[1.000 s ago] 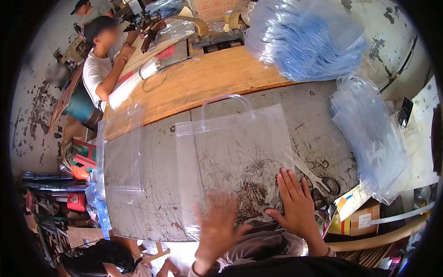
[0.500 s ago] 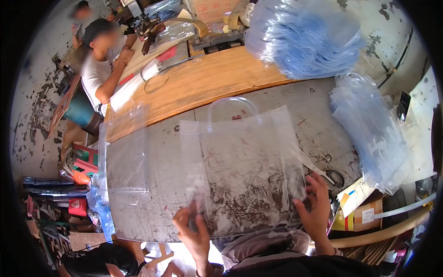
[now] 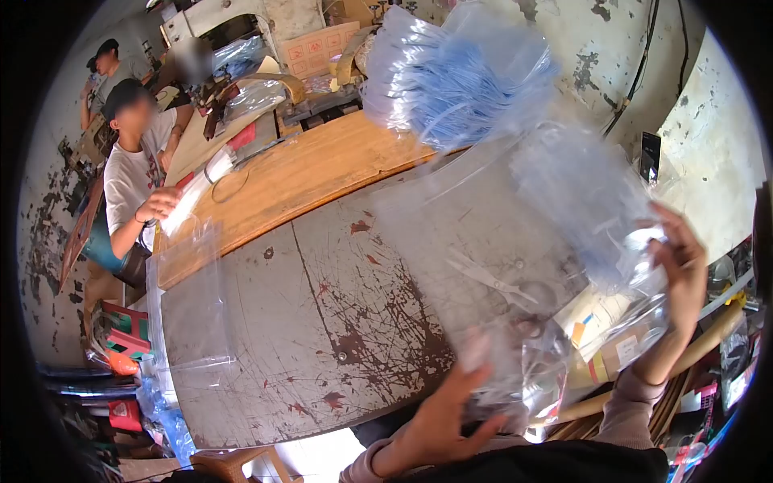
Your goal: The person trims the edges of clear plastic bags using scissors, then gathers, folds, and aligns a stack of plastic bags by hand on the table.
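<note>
A clear plastic bag (image 3: 435, 233) slants across the right side of the grey worktable, its outline faint and partly blurred. Around its right edge, beside a glossy fold of plastic, the fingers of my right hand (image 3: 680, 262) are closed. My left hand (image 3: 447, 414) touches the bag's near left corner, with thumb and fingers spread apart and the fingertips smeared by motion. Scissors (image 3: 493, 282) show through the bag on the table. Just beyond lies a stack of clear plastic bags (image 3: 564, 185), partly overlapped by the bag; its handles are hard to make out.
Another clear bag (image 3: 189, 298) hangs over the worktable's (image 3: 266, 354) left edge. A big pile of bluish plastic (image 3: 459, 88) sits on the wooden board (image 3: 322, 169). A co-worker (image 3: 133, 161) sits at the far left. A phone (image 3: 649, 157) stands by the right wall.
The clear bag has moved from the table's middle to the right, over the scissors. Both my hands went right with it, the right one rising and closing on its edge. My view turned rightward.
</note>
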Demonstrator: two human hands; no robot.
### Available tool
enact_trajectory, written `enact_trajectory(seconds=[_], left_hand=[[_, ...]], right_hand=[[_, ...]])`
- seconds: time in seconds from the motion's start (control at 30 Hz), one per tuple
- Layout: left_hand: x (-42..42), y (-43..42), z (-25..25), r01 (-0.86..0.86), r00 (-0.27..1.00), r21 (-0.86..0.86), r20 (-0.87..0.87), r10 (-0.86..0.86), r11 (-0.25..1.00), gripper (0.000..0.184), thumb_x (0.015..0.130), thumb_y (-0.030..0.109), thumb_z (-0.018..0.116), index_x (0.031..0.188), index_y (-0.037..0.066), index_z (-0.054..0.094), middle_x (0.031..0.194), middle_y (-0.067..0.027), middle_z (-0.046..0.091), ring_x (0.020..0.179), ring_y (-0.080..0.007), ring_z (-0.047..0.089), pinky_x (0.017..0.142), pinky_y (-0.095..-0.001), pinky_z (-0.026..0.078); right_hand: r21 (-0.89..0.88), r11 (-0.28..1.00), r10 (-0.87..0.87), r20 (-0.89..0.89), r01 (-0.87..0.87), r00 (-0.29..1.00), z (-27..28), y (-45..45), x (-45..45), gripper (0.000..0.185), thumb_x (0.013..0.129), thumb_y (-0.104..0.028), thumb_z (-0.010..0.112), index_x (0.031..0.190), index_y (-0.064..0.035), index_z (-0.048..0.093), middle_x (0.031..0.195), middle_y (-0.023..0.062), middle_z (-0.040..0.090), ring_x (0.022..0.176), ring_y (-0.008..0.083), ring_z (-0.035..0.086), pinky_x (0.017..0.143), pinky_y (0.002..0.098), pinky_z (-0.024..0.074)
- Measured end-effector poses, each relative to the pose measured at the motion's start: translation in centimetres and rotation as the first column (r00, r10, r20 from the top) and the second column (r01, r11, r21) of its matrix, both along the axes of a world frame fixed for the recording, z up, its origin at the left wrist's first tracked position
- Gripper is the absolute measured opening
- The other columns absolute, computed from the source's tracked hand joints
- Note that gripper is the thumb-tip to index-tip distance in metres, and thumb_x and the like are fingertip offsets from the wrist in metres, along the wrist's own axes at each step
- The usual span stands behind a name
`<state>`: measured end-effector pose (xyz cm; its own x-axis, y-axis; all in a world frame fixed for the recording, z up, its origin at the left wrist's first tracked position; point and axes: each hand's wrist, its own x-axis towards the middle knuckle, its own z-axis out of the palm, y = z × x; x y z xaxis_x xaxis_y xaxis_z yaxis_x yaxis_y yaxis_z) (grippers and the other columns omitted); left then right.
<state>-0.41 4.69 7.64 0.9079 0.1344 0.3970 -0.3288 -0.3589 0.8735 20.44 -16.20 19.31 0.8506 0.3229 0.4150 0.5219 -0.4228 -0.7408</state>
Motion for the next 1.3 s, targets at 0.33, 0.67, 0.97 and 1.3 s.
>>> enact_trajectory(seconds=[0.33, 0.67, 0.97, 1.3], left_hand=[[1.9, -1.0, -1.2, 0.281, 0.960, 0.221, -0.050, -0.277, 0.934, 0.052, 0.085, 0.023, 0.060, 0.131, 0.007, 0.042, 0.143, -0.0205, 0.029, 0.127, -0.0324, 0.038, 0.101, -0.0449, 0.035], [9.0, -5.5, -6.1, 0.047, 0.998, 0.688, -0.059, -0.009, 0.724, 0.059, 0.083, 0.026, 0.056, 0.137, 0.010, 0.037, 0.145, -0.0259, 0.021, 0.133, -0.0413, 0.024, 0.100, -0.0609, 0.025], [8.4, -3.2, -5.3, -0.015, 0.999, 0.693, -0.022, 0.042, 0.721, 0.056, 0.080, 0.018, 0.052, 0.134, 0.009, 0.040, 0.113, -0.0106, 0.053, 0.113, -0.0208, 0.049, 0.099, -0.0411, 0.036], [-3.4, 4.1, -4.2, -0.458, 0.709, 0.747, -0.021, 0.705, 0.482, 0.065, 0.065, 0.031, 0.078, 0.118, 0.004, 0.053, 0.122, -0.0153, 0.047, 0.111, -0.0351, 0.047, 0.095, -0.0503, 0.037]], right_hand=[[-0.530, 0.824, -0.122, 0.179, 0.200, 0.976, 0.2, -21.5, 22.0, 0.039, 0.093, -0.023, 0.049, 0.126, -0.0008, 0.050, 0.114, 0.0093, 0.061, 0.099, 0.0146, 0.056, 0.089, 0.0250, 0.0394], [0.211, 0.769, -0.284, 0.958, 0.603, 0.027, -3.2, -15.1, 2.7, 0.037, 0.096, -0.015, 0.030, 0.098, 0.0087, 0.059, 0.096, 0.0231, 0.062, 0.084, 0.0331, 0.061, 0.079, 0.0406, 0.0519], [-0.502, 0.748, 0.533, 0.065, -0.434, 0.844, -9.4, 2.3, -2.1, 0.070, 0.070, -0.058, 0.065, 0.115, -0.0055, 0.055, 0.128, 0.0248, 0.046, 0.117, 0.0381, 0.045, 0.092, 0.0489, 0.0353], [-0.479, 0.759, 0.408, -0.177, -0.440, 0.896, -14.8, 7.5, -6.2, 0.070, 0.072, -0.025, 0.071, 0.132, -0.0065, 0.039, 0.132, 0.0245, 0.033, 0.124, 0.0437, 0.030, 0.100, 0.0525, 0.0310]])
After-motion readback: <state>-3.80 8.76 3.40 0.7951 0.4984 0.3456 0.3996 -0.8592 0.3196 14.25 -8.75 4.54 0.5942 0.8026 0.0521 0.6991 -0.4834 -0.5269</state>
